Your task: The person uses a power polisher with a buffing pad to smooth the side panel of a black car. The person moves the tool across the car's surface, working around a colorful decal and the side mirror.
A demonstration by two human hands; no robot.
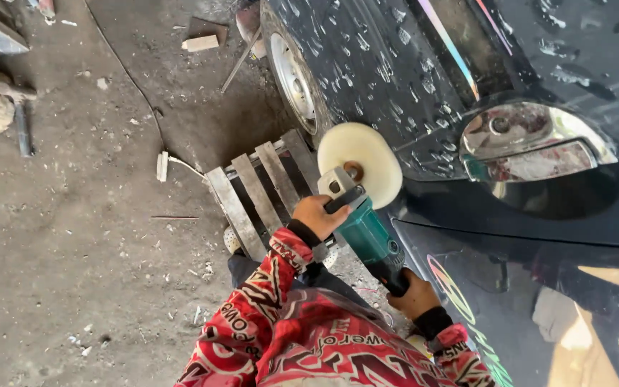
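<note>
We grip the teal polisher (368, 236) with both hands: left hand (318, 215) closed on its front handle, right hand (413, 294) wrapped round the rear grip. Its white foam pad (363, 161) meets the wet dark car panel (395, 86); we should probably keep it flat, with light, even pressure.

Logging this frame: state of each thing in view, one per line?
polisher: held in both hands, pad toward car
foam pad: mounted, against body panel
left hand: gripping side handle
right hand: gripping rear body
car panel: wet, beaded
door handle: closed
wooden pallet: flat on ground
</note>
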